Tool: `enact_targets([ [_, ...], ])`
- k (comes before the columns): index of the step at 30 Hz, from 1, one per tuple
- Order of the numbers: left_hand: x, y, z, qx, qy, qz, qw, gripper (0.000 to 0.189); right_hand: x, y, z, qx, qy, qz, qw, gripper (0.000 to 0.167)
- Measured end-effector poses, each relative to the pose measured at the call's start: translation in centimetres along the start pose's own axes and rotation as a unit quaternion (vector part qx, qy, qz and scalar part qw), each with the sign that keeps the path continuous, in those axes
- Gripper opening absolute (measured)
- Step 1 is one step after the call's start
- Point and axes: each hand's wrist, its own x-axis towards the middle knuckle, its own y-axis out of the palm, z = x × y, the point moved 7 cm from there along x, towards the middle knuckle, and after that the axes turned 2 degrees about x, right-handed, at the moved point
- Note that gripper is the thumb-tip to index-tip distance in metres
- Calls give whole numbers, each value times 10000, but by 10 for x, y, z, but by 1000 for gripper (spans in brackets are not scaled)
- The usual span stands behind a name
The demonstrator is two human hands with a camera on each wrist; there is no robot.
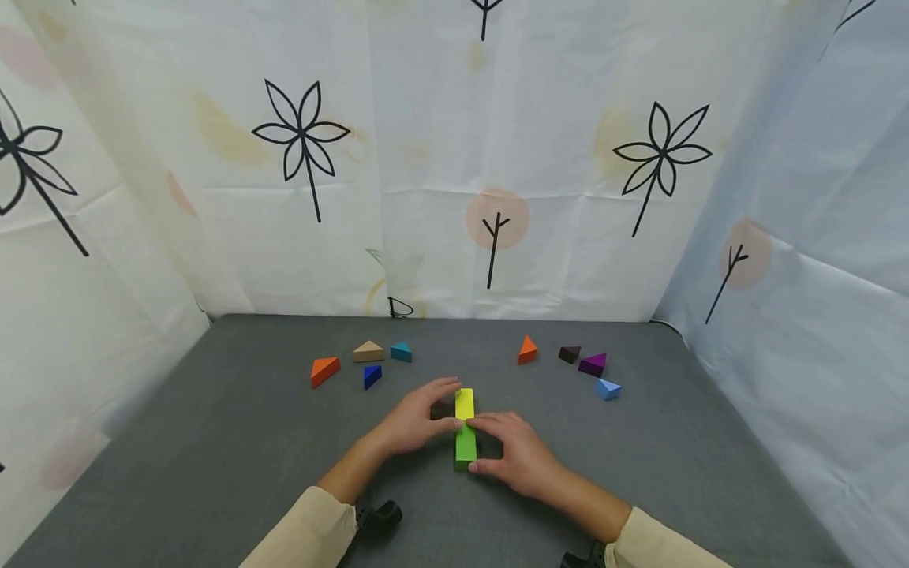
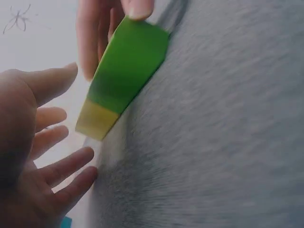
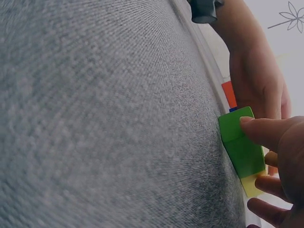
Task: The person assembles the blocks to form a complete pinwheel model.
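A yellow block point(image 1: 465, 402) and a green block point(image 1: 465, 446) lie end to end on the grey table, the yellow one farther away. My right hand point(image 1: 521, 454) holds the green block, its thumb at the near end and its fingers toward the seam; the right wrist view shows that thumb on the green block point(image 3: 242, 142). On the left side, my left hand point(image 1: 415, 418) lies beside the yellow block with thumb and fingers spread. In the left wrist view, gaps show between the left hand point(image 2: 38, 137) and the yellow block point(image 2: 97, 121).
Farther back on the left lie orange point(image 1: 325, 371), tan point(image 1: 368, 352), teal point(image 1: 401, 352) and dark blue point(image 1: 372, 376) wedge-shaped blocks. Back right are orange point(image 1: 527, 351), dark brown point(image 1: 570, 354), purple point(image 1: 592, 364) and light blue point(image 1: 607, 389) ones. A patterned white cloth point(image 1: 440, 158) hangs behind the grey table point(image 1: 213, 457).
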Motion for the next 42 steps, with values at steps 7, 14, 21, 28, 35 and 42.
enact_targets([
  [7,-8,9,-14,939,68,114,9955,68,0,-1,-1,49,-91,-150,9998,58],
  [14,-11,15,-14,1248,-94,197,9919,72,-1,-1,-1,41,-93,-190,9998,58],
  [21,-13,16,-15,1408,-235,158,9896,71,-1,-1,-1,54,-75,-132,9999,59],
  [28,-13,16,-18,1551,-234,79,9876,70,-1,-7,-3,205,-227,245,9992,58],
  [35,-15,14,-18,1619,-236,8,9865,70,6,-26,0,126,-490,621,9968,44],
  [42,-15,16,-19,1649,-248,78,9860,71,13,-50,-7,-249,-411,775,9958,40],
])
